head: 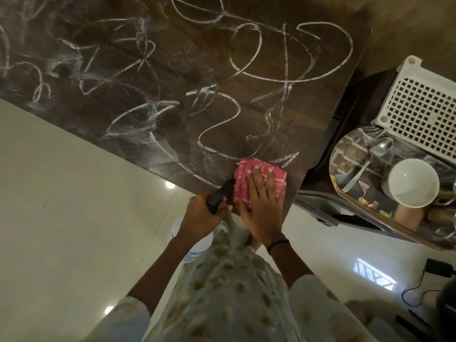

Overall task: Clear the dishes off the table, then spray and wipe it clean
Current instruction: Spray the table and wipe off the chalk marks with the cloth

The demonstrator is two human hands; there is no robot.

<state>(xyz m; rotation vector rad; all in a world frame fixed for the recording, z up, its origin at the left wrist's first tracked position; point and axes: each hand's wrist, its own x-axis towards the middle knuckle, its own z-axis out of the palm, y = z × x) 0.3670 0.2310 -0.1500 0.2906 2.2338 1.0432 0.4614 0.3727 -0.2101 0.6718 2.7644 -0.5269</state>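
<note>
Dark wood worktop [172, 70] fills the top of the view, covered w/ white looping streaks of foam/spray [283, 53] from 9 to 1 o'clock. Right hand [261, 201] lies flat, fingers straight and spread, pressing a folded pink checked cloth [256, 176] onto the worktop's near corner, approx centre of view, just toward 5 o'clock. Left hand [202, 215] sits just beside it at 7 o'clock, fingers curled round the black trigger head of a spray bottle [220, 196]; the bottle's white body hangs below the hand, mostly hidden by arm and clothing. The 2 hands are close, nearly touching, at the worktop edge. At 3 o'clock, off the worktop and lower down, a shiny steel tray [350, 154] carries a white bowl [413, 182] and a spoon [372, 156]; a white perforated plastic basket [424, 114] sits just behind it toward 2 o'clock. Pale tiled floor [61, 193] at 8 o'clock. Black wristband on right wrist [277, 244]. Cable on the floor [414, 290] at 4 o'clock.
</note>
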